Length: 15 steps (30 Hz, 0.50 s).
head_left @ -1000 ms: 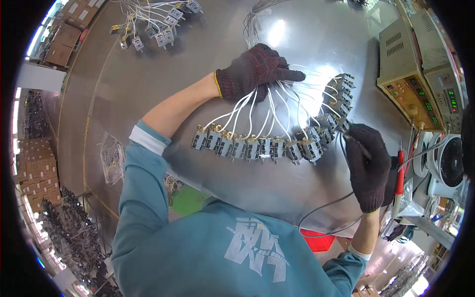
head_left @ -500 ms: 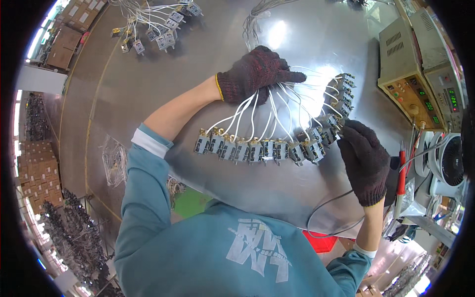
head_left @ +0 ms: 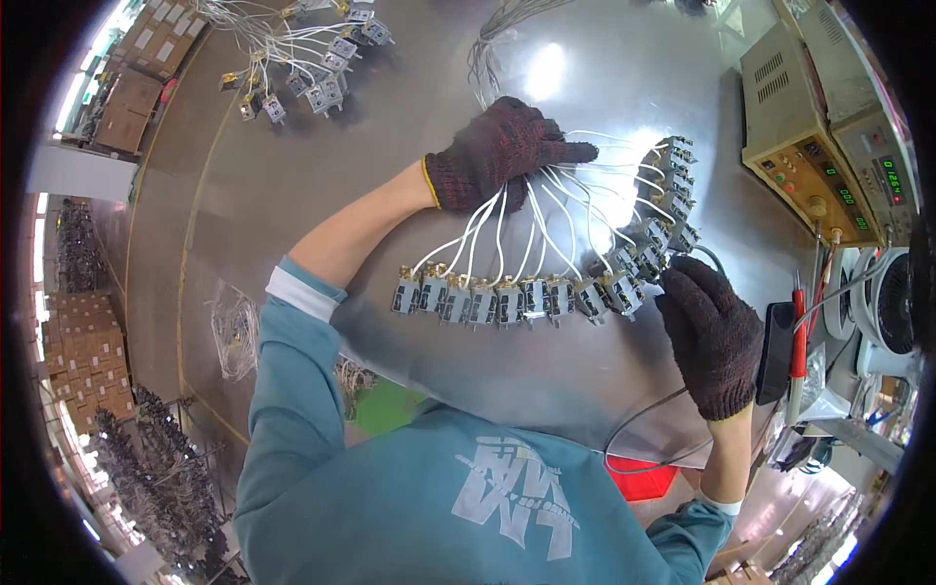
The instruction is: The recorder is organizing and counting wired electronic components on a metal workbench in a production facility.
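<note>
My left hand [head_left: 507, 151], in a dark knitted work glove, is closed around a bundle of white wires [head_left: 573, 226], its index finger pointing right. From there the wires fan out to a curved row of small grey box-shaped electrical parts [head_left: 509, 303] with brass-coloured ends, lying on the metal table [head_left: 546, 366]. At the right side of this row is my gloved right hand [head_left: 712, 336], fingers bent together beside the parts. A dark cable [head_left: 651, 414] runs up to that hand and shows again beyond it. Whatever its fingertips grip is hidden.
Similar wired parts [head_left: 327, 93] lie at the far left of the table. Test instruments with green displays [head_left: 814, 180] stand at the right. Near them are a red-handled tool [head_left: 799, 336], a black phone-like slab [head_left: 776, 351] and a white fan [head_left: 885, 302]. A red bin [head_left: 643, 480] sits below the edge.
My right hand has shifted slightly down and away from the row, uncovering a bend of dark cable beyond it. My left hand keeps its hold on the wires.
</note>
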### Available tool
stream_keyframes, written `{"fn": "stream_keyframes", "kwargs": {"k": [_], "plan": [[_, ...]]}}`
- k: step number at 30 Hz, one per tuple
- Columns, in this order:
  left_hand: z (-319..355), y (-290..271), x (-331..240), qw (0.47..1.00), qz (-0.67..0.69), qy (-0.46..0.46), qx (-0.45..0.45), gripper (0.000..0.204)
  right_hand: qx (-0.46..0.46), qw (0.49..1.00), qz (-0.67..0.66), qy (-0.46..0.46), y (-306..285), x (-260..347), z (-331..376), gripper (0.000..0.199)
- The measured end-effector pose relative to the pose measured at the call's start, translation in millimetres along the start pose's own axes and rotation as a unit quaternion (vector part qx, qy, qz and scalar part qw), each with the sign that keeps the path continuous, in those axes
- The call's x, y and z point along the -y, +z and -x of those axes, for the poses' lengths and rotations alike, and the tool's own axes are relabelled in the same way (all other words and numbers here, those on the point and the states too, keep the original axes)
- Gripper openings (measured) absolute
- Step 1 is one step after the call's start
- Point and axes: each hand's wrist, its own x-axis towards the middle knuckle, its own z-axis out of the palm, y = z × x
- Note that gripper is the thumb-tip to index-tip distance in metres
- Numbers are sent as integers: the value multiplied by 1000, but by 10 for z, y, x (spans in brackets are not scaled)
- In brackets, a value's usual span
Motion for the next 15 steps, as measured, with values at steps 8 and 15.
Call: {"fn": "stream_keyframes", "kwargs": {"k": [8, 15], "plan": [[-28, -136, -126, 993, -28, -47, 105, 108, -17, 973, -219, 69, 17, 40, -106, 26], [-5, -130, -113, 999, -33, -7, 36, 83, 40, 998, -50, 13, -37, 83, -233, 24]]}}
